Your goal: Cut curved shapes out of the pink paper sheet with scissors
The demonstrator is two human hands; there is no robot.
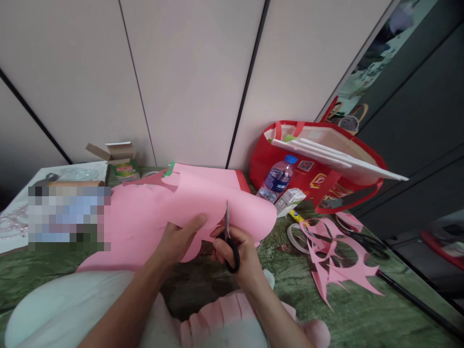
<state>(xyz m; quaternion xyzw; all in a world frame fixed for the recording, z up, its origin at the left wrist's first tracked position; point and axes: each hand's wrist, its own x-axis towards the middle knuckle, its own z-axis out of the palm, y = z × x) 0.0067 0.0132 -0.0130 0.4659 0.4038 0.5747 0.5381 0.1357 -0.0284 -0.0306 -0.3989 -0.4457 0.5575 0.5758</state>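
A large pink sheet (203, 193), paper or thin foam, curls across the middle of the view. My left hand (181, 239) grips its near edge, thumb on top and the other fingers beneath, partly hidden. Black-handled scissors (232, 256) are held in my right hand (241, 249), fingers through the loops. Their blade points away from me and lies at a cut in the sheet, just right of my left thumb. More pink sheet (126, 212) with rounded edges spreads to the left.
Behind on the right stands a red bag (266, 150) with white boards (326, 154) sticking out. Before it are a water bottle (278, 179) and a small white box (290, 200). Pink offcuts (333, 275) and a tape roll (295, 237) lie right. An open green box (123, 166) sits back left.
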